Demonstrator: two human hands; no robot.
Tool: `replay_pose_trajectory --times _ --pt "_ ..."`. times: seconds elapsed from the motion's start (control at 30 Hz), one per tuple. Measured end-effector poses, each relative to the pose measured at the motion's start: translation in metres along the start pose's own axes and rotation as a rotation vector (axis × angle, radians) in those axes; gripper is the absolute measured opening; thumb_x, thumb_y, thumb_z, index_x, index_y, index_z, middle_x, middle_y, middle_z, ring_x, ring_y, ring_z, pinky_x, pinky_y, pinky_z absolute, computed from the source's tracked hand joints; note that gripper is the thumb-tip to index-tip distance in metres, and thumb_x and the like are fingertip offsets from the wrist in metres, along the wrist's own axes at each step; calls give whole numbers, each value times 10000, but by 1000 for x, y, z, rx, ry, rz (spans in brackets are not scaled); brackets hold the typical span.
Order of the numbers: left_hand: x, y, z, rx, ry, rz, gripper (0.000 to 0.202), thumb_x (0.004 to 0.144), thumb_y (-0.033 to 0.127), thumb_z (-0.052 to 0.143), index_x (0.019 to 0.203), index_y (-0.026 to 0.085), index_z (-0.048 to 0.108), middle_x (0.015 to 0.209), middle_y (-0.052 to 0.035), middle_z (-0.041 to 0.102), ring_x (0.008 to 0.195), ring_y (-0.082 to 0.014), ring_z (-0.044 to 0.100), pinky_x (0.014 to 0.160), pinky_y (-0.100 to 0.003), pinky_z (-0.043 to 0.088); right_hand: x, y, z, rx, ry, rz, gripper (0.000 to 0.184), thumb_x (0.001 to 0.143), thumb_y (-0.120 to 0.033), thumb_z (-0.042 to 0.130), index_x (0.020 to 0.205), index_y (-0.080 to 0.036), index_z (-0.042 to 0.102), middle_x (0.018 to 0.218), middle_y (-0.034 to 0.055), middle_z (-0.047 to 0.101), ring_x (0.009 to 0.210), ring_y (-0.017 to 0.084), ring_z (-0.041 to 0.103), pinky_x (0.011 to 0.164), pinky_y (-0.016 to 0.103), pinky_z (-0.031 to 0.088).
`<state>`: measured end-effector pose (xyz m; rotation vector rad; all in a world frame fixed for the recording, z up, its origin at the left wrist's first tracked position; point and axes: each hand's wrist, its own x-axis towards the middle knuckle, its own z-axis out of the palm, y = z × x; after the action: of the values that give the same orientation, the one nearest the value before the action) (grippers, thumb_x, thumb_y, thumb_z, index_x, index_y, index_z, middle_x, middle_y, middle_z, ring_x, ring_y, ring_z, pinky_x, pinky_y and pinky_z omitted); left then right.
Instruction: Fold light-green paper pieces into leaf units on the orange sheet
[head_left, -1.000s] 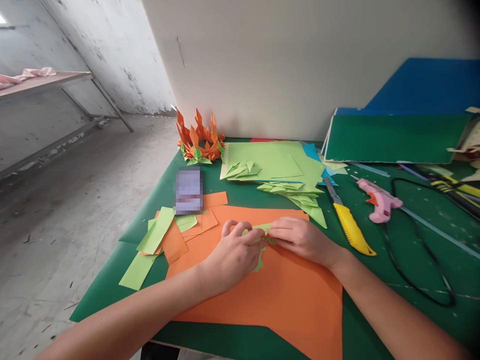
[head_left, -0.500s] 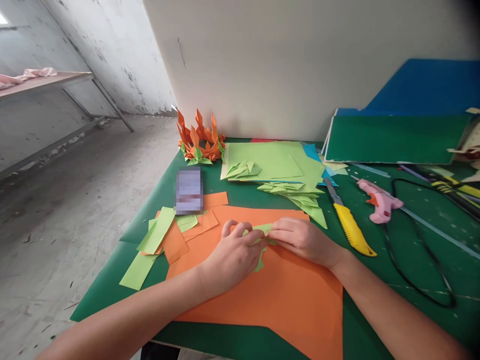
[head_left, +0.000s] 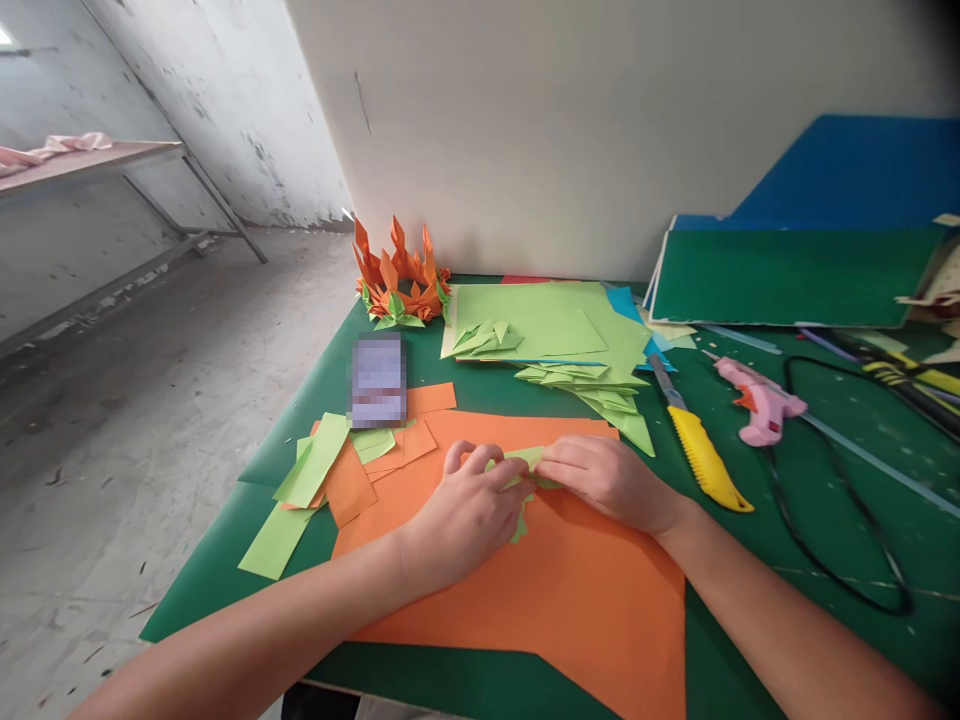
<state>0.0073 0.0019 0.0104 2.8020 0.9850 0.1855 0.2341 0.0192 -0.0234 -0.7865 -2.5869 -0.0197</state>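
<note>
Over a large orange paper sheet (head_left: 585, 600), my left hand (head_left: 472, 510) and my right hand (head_left: 604, 480) meet with their fingertips close together. Both are closed on a light green paper piece (head_left: 529, 458), which shows between and above the fingers. Its lower tip, with a jagged edge, sticks out beneath my left hand. The fingers cover most of the piece, so its full shape is hidden. Left of the hands, cut green paper strips (head_left: 315, 465) and orange paper strips (head_left: 351, 485) overlap in a loose pile.
A spiky orange paper model (head_left: 397, 280) stands at the back left, near a blurred-out rectangular object (head_left: 377, 380). Folded green pieces (head_left: 600, 392) lie by green sheets (head_left: 532, 310). Rightward are a yellow utility knife (head_left: 705, 455), blade bared, and a pink glue gun (head_left: 765, 400) with its black cord.
</note>
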Motion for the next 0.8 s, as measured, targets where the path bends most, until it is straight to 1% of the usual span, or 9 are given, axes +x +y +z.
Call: replay_pose_trajectory --times 0.1,0.2,0.3,0.47,0.6,0.67,0.8 --pt "0 0 0 1 -11 -3 254 940 163 426 1095 246 608 1123 -38 605 996 -220 450 839 -387 286 1 0 0 -17 -2 -16 232 966 -129 427 984 -154 657 887 88 686 811 191 599 708 308 499" --pt "0 1 0 11 -6 3 229 930 153 431 1048 226 614 1131 -42 603 995 -218 449 847 -391 283 2 -1 -1 -19 0 -22 243 973 -128 408 973 -157 649 886 88 685 813 188 603 705 308 499" --pt "0 2 1 15 3 21 225 915 139 442 1038 216 614 1130 -46 603 995 -214 452 854 -390 281 2 -1 0 -20 -4 -16 254 977 -130 392 976 -156 645 900 89 686 815 187 604 703 311 503" --pt "2 -1 4 7 22 26 223 921 156 452 1062 232 607 1115 -31 614 987 -208 460 843 -383 279 1 0 1 49 14 36 241 983 -177 414 962 -169 654 890 83 691 812 187 612 704 314 510" --pt "2 -3 4 8 25 41 188 916 169 465 1021 224 609 1112 -30 620 990 -209 465 837 -379 275 2 0 0 184 28 127 214 982 -238 454 955 -176 658 892 83 681 826 186 618 717 313 526" --pt "2 -3 4 1 30 41 165 909 175 483 997 224 614 1112 -26 622 988 -207 469 839 -379 273 3 0 -1 209 22 158 234 986 -247 440 944 -181 660 892 85 674 830 189 617 718 318 529" --pt "2 -5 5 -31 41 36 177 915 177 478 993 229 628 1116 -26 625 977 -201 472 840 -385 271 1 0 -2 199 11 137 270 995 -227 402 945 -185 665 897 85 676 830 187 612 717 318 527"
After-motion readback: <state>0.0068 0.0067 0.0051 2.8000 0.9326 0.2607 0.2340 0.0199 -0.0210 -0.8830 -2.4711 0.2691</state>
